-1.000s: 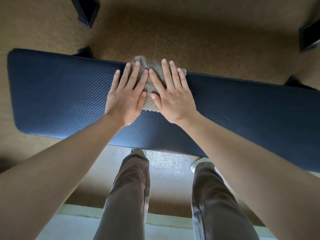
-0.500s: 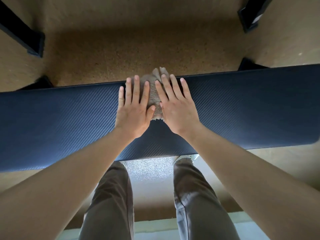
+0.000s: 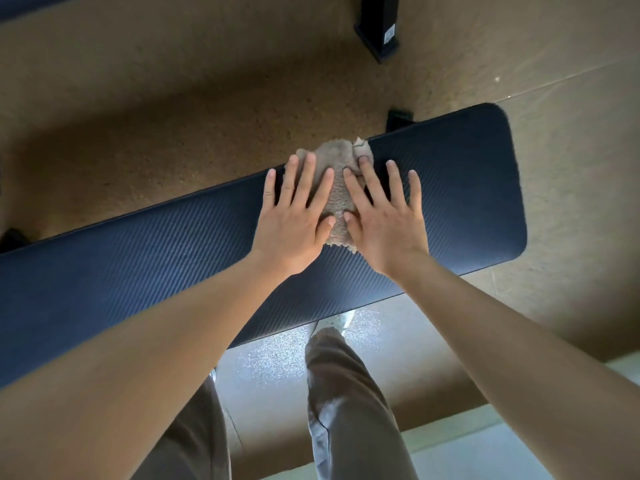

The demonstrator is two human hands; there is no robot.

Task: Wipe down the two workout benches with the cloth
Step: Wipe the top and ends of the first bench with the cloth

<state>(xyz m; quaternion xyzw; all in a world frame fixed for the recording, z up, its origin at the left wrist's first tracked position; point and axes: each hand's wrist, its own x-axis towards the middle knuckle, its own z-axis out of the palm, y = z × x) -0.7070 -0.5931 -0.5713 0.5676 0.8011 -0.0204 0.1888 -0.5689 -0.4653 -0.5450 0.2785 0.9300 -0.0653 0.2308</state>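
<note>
Head view. Bench point(image 3: 138, 265): dark blue ribbed pad, running lower left to right of frame. Cloth point(image 3: 337, 174): tan, bunched, frame centre, on the pad's far edge. Left hand point(image 3: 294, 220) and right hand point(image 3: 384, 220): flat, fingers spread, pressing the cloth, nothing gripped.

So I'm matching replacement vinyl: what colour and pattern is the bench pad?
Dark navy blue bench pad with fine diagonal ribbing, clearest in the head view.

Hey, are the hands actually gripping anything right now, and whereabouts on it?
No grip. The left hand and right hand lie flat, pinning the cloth to the bench, one on each side of it.
</note>
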